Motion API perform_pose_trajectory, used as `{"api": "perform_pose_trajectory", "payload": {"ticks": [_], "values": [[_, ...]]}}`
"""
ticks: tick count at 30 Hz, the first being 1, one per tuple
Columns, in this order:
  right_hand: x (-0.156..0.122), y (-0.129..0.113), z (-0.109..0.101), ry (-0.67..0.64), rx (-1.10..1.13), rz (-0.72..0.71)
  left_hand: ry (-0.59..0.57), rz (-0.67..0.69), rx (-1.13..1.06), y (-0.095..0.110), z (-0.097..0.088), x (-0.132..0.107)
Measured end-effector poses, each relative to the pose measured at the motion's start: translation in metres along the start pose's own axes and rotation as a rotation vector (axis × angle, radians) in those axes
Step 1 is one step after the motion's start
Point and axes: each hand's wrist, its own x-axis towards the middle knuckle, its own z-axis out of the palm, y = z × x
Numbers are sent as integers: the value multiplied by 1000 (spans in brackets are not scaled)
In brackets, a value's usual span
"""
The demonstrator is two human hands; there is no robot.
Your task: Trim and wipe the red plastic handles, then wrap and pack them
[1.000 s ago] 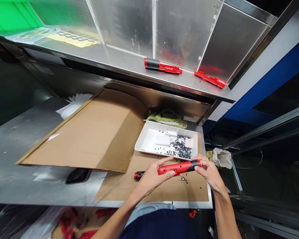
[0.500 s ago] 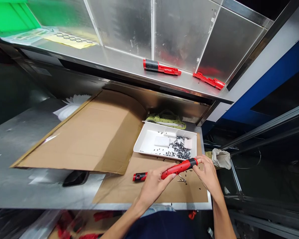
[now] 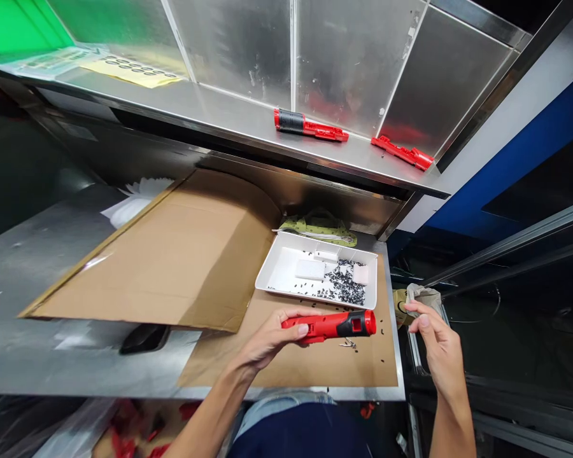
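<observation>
My left hand (image 3: pixel 279 334) is closed around a red and black plastic tool housing (image 3: pixel 337 325), held level above the cardboard mat. A rectangular opening shows in the housing's black right end. To the right, past the table's edge, my right hand (image 3: pixel 437 346) is raised with its fingers bent and apart; I see nothing in it. Behind the housing stands a white tray (image 3: pixel 272 273) with many small black pieces (image 3: pixel 346 283) and a few white blocks. A small metal tool (image 3: pixel 348 343) lies on the cardboard mat (image 3: pixel 286 372) just below the housing.
A large cardboard sheet (image 3: pixel 172 248) leans over the table's left part. Two red housing parts (image 3: pixel 310 126) (image 3: pixel 403 154) rest on the metal shelf (image 3: pixel 229 117) above. A pale bag (image 3: pixel 424 298) hangs at the right edge, and a green patterned item (image 3: pixel 319 230) lies behind the tray.
My right hand has let go of the housing's right end and moved right, away from it. In my left hand the housing has turned, now showing its opening at the right end.
</observation>
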Motion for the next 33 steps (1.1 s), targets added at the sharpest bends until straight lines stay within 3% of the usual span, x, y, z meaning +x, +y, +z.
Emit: {"api": "perform_pose_trajectory", "payload": {"ticks": [3,6,10,15,18,21,23,24,26,28,30,33], "values": [[-5,-9,3,-64,68,-31,-9,1,0,0,-2,0],[-6,-22,12,-275,89,-107,-12,5,19,2,-3,-1],[2,-42,33,-529,-99,-265,3,-22,79,6,-4,-2],[28,-62,46,-614,-260,-371,-50,4,-49,9,-12,-5],[56,-70,38,-533,-263,-464,55,179,-59,13,-17,-9],[97,-76,21,-175,-127,-495,200,269,-51,18,-17,-14],[125,-79,9,86,-10,-440,242,241,-39,17,-16,-16],[137,-79,3,154,34,-407,253,218,-24,15,-15,-17],[155,-75,-3,147,60,-356,278,184,8,6,-15,-17],[161,-62,1,27,21,-316,312,153,32,-7,-18,-16],[157,-38,16,-62,-22,-262,324,114,53,-22,-25,-16],[141,13,50,-70,-29,-134,289,49,80,-47,-37,-18]]}}
